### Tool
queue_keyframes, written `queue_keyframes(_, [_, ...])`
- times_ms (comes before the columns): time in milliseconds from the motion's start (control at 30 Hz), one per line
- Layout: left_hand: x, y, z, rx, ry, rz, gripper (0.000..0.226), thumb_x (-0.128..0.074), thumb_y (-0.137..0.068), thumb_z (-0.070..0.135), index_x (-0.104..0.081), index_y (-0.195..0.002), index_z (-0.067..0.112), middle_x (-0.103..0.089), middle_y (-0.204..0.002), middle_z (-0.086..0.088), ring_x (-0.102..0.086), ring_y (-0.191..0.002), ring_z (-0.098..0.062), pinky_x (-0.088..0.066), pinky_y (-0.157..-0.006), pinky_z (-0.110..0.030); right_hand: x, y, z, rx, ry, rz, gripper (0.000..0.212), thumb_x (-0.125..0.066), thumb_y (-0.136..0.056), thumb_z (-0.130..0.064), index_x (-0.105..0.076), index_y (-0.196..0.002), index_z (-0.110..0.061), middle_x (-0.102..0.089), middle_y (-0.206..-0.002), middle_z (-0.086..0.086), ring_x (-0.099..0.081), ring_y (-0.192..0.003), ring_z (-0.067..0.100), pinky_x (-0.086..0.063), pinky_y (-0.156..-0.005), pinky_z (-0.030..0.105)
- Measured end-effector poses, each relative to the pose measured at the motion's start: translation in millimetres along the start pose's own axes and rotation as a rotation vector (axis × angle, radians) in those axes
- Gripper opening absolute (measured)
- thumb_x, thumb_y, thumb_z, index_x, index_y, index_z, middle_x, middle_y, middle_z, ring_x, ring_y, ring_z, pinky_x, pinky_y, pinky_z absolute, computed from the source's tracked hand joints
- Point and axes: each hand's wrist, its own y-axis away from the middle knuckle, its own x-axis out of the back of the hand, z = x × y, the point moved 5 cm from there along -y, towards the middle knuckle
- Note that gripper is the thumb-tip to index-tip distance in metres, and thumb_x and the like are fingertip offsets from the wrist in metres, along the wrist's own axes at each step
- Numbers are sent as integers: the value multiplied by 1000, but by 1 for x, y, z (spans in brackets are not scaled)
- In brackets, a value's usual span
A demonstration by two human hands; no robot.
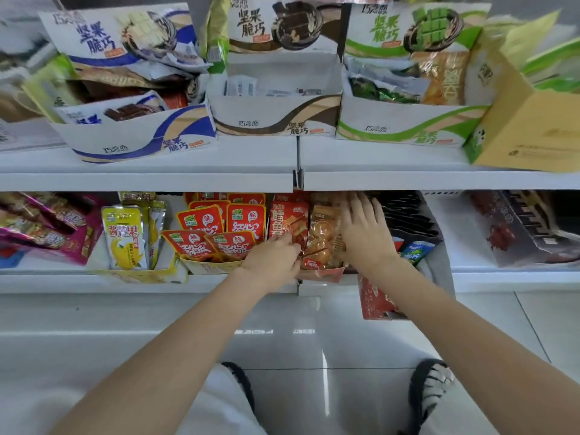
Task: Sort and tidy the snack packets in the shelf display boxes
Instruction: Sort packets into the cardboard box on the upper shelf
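On the lower shelf a low red display box holds red fish-snack packets and an orange-brown packet. My left hand pinches the lower edge of a red packet at the box's front. My right hand lies flat, fingers spread, against the right side of the orange-brown packet. Left of this box stand red packets in a yellow box and yellow mango-print packets.
The upper shelf carries a blue-trimmed box, a brown-trimmed box and a green-trimmed box with mixed packets, plus a yellow carton. Dark packets stand right of my right hand. A red packet hangs below the shelf edge.
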Motion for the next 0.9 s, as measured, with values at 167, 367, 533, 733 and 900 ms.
queue_keyframes(167, [56, 19, 39, -116, 60, 284, 29, -39, -96, 18, -57, -118, 14, -52, -117, 1, -55, -102, -15, -46, -78, -26, 61, 59, 58, -112, -317, 270, 52, -74, -67, -6, -56, -115, 2, -54, -119, 24, -51, -109, 43, -45, -91, 47])
queue_keyframes(367, [145, 13, 119, -280, 168, 533, 26, -40, -94, 11, -60, -112, 11, -54, -115, -1, -51, -106, -16, -43, -82, -29, 147, 108, 160, -334, -437, 532, 42, -61, -77, 0, -51, -117, 4, -49, -116, 26, -46, -100, 45, -42, -83, 50])
queue_keyframes(533, [208, -21, 177, -369, 208, 659, 26, -44, -92, 8, -60, -112, 7, -54, -115, -5, -47, -109, -19, -42, -86, -30, 193, 84, 243, -374, -537, 593, 34, -57, -85, -5, -51, -118, 2, -46, -119, 23, -44, -110, 37, -31, -87, 31])
queue_keyframes(733, [259, -87, 210, -277, 403, 521, 32, -52, -92, 32, -54, -122, 21, -40, -135, -4, -33, -127, -26, -31, -104, -37, 193, 8, 305, -189, -264, 253, 27, -56, -86, -9, -64, -112, -5, -44, -135, 19, -39, -125, 36, -30, -105, 40])
queue_keyframes(900, [261, -134, 245, -282, 144, 170, 48, -58, -81, 56, -52, -124, 36, -14, -155, -8, -4, -143, -25, -6, -114, -45, 162, -41, 313, -37, 116, -111, 47, -44, -90, -48, -43, -134, -32, -26, -151, 2, -11, -143, 25, -3, -114, 50])
